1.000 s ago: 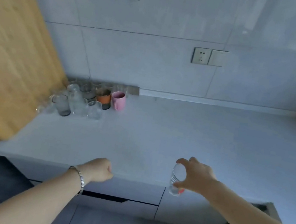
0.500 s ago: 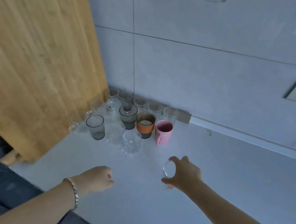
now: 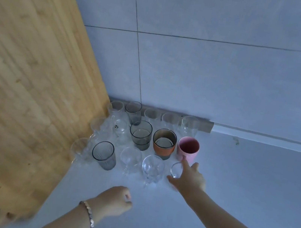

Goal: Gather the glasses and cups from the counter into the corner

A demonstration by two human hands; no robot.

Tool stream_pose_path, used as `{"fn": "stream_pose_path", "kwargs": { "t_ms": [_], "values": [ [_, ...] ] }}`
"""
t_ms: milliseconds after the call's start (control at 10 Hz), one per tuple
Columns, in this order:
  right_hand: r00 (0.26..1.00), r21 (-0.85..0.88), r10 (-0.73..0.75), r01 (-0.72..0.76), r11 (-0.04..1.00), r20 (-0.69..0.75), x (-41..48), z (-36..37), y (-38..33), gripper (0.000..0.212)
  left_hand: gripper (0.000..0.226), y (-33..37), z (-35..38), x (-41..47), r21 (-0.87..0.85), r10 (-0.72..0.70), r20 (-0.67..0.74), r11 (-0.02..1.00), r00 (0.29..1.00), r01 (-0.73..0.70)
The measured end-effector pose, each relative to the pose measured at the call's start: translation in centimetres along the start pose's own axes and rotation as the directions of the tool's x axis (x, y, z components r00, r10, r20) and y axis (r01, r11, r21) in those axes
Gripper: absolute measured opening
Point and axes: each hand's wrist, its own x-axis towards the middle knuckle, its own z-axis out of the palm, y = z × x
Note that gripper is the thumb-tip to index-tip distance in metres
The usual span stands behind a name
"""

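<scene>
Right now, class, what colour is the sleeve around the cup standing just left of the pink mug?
Orange sleeve, best seen in the head view.

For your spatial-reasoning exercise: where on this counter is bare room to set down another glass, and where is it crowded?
Free: the counter right of the pink cup, and the strip between the left hand and the front glasses. Crowded: the corner by the wooden panel, where the right hand holds a small glass.

wooden panel walls off left, glasses cluster packs the corner tight against tiled wall, pink cup at cluster's right edge, counter open right and front
</scene>
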Motion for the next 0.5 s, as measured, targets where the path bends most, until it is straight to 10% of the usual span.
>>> {"fn": "stream_pose_path", "kwargs": {
  "t_ms": [200,500],
  "values": [
    [0.977,0.206,0.208,-0.211,0.956,0.037,-1.0,0.7,-1.2,0.079,0.023,-1.7,-2.4,2.0,0.089,0.113,0.1,0.989,0.989,-0.122],
    [0.907,-0.188,0.166,-0.099,0.977,0.387,-5.7,-4.2,3.0,0.045,0.033,4.5,-6.7,1.2,0.348,0.236,0.124,0.899,0.964,-0.265]
  ]
}}
